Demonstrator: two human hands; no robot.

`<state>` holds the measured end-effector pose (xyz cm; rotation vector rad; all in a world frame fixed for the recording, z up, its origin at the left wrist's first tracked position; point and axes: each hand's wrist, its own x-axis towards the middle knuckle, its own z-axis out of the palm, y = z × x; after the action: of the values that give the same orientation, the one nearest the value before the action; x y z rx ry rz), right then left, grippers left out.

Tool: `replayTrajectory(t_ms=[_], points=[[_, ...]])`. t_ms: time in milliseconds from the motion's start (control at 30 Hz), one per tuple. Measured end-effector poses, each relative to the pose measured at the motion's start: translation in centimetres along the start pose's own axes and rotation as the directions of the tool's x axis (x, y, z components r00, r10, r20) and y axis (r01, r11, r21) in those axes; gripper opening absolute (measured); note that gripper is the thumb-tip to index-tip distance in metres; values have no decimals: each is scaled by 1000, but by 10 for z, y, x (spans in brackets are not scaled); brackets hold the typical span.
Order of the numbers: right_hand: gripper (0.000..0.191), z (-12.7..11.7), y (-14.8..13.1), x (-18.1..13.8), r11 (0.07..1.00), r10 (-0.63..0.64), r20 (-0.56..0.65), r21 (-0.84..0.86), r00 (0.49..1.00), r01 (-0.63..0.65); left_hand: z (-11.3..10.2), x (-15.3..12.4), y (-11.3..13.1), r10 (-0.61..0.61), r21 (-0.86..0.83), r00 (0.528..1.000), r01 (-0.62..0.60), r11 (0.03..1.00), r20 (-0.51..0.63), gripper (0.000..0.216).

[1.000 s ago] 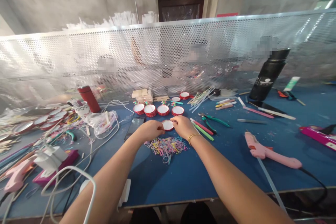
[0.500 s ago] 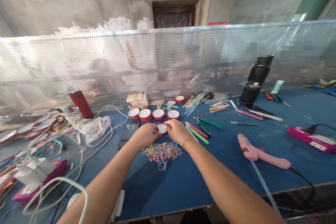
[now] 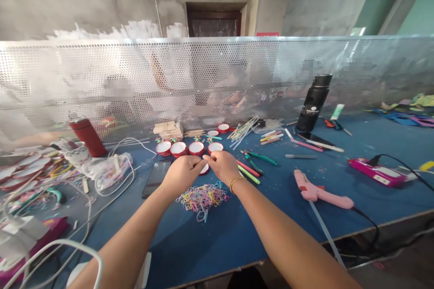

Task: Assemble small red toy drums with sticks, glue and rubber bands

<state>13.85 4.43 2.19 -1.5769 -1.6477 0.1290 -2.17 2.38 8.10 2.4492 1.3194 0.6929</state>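
My left hand (image 3: 181, 172) and my right hand (image 3: 222, 165) meet over a small red-rimmed white cap (image 3: 205, 170) on the blue table (image 3: 237, 230). Both hands have their fingers pinched together at the cap's top edge; what they pinch is too small to name. A heap of small coloured rubber bands (image 3: 202, 197) lies just in front of the hands. A row of similar red-rimmed caps (image 3: 188, 148) stands behind them.
A perforated metal screen (image 3: 217, 81) closes the back. Green pliers (image 3: 256, 158), coloured sticks (image 3: 249, 171), a pink glue gun (image 3: 320, 192), a black bottle (image 3: 313, 104), a red flask (image 3: 87, 136), a dark phone (image 3: 156, 176), white cables (image 3: 111, 167) and a pink box (image 3: 376, 172) lie around.
The view has swung right and up. My hands have drawn closer together over the cap, which is more covered than before.
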Motion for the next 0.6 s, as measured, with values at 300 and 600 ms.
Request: replayTrajectory(t_ms=[300,600], points=[[25,10,3,0,973,-38,10,228,999,35,10,-7,5,211,-35,972,-208,977,106,18],[58,5,-16,-9,578,-94,385,772,918,-264,9,-8,6,201,-137,964,-178,974,175,48]])
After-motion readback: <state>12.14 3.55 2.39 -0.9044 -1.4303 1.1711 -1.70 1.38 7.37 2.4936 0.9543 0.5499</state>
